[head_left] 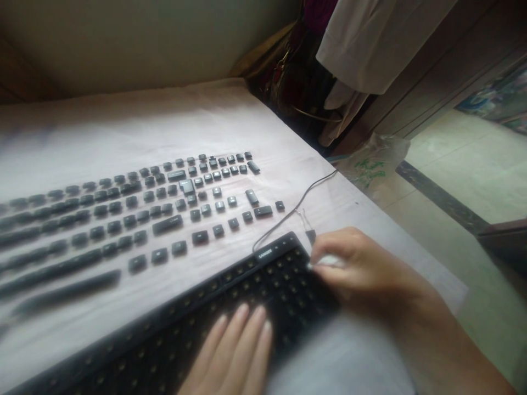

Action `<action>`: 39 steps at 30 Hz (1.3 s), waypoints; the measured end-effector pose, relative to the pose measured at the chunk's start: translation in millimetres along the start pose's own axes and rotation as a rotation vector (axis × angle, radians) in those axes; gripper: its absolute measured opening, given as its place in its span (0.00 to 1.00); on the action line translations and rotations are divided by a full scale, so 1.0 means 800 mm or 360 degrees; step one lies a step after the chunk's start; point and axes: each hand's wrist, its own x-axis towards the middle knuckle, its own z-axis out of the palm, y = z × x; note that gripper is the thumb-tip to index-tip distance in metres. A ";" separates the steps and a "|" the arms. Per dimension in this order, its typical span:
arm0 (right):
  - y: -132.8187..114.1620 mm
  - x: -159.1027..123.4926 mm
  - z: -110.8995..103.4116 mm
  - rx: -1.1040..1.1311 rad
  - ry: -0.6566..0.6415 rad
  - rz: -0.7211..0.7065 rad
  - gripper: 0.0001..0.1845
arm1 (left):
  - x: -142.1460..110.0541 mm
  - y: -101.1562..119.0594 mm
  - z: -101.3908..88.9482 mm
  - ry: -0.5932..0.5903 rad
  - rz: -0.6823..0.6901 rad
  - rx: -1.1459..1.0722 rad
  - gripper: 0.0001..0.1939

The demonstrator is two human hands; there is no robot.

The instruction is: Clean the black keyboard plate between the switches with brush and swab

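A black keyboard base (173, 329) with its keycaps taken off lies slanted at the table's near edge. My left hand (233, 351) rests flat on it, fingers stretched out together. My right hand (358, 269) is at the keyboard's right end, fingers curled around a small white thing (329, 260) that I cannot make out. A small dark tool with a wire loop (308, 227) lies just beyond that hand. Several black keycaps (164, 208) are laid out in rows on the white cloth, in keyboard order.
The keyboard's thin cable (296, 211) runs off the right table edge. The white-covered table (164, 126) meets a wall behind. A hanging cloth (370, 49) and a dark bag (296, 82) are beyond the far corner. Tiled floor (461, 181) lies to the right.
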 end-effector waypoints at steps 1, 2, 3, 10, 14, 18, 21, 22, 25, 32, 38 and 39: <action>0.000 0.000 0.001 -0.0030 -0.0015 -0.0030 0.07 | 0.000 -0.001 -0.001 -0.0023 0.0046 0.0018 0.17; 0.000 0.001 0.001 -0.0058 -0.0032 -0.0061 0.07 | -0.001 -0.002 -0.001 -0.0044 0.0085 0.0033 0.17; 0.000 0.001 0.001 -0.0081 -0.0046 -0.0091 0.07 | -0.001 -0.002 -0.002 -0.0063 0.0129 0.0044 0.17; -0.002 0.002 0.000 -0.0137 -0.0116 -0.0114 0.07 | 0.002 0.002 -0.004 -0.0027 -0.0011 -0.0049 0.17; -0.004 0.002 0.001 -0.0131 -0.0125 -0.0105 0.08 | 0.003 0.003 -0.005 -0.0042 0.0012 -0.0034 0.17; -0.005 0.003 0.003 -0.0160 -0.0110 -0.0134 0.08 | 0.002 0.002 -0.002 -0.0022 -0.0011 -0.0050 0.17; -0.005 0.002 0.003 -0.0205 -0.0087 -0.0152 0.08 | 0.000 0.003 -0.002 -0.0030 0.0008 -0.0036 0.17; -0.005 0.002 0.002 -0.0215 -0.0082 -0.0161 0.08 | 0.000 0.003 -0.003 -0.0040 0.0013 -0.0034 0.17; -0.008 0.001 0.002 -0.0237 -0.0077 -0.0189 0.08 | 0.000 0.003 -0.004 -0.0066 0.0009 -0.0053 0.18; -0.010 0.000 0.003 -0.0235 -0.0055 -0.0234 0.09 | 0.001 0.004 -0.001 -0.0044 0.0023 -0.0064 0.17; -0.006 0.001 0.004 -0.0267 -0.0030 -0.0249 0.09 | 0.001 0.004 -0.003 -0.0060 0.0014 -0.0055 0.18; -0.006 0.001 0.004 -0.0271 -0.0028 -0.0250 0.09 | 0.002 0.004 -0.003 -0.0049 0.0013 -0.0051 0.18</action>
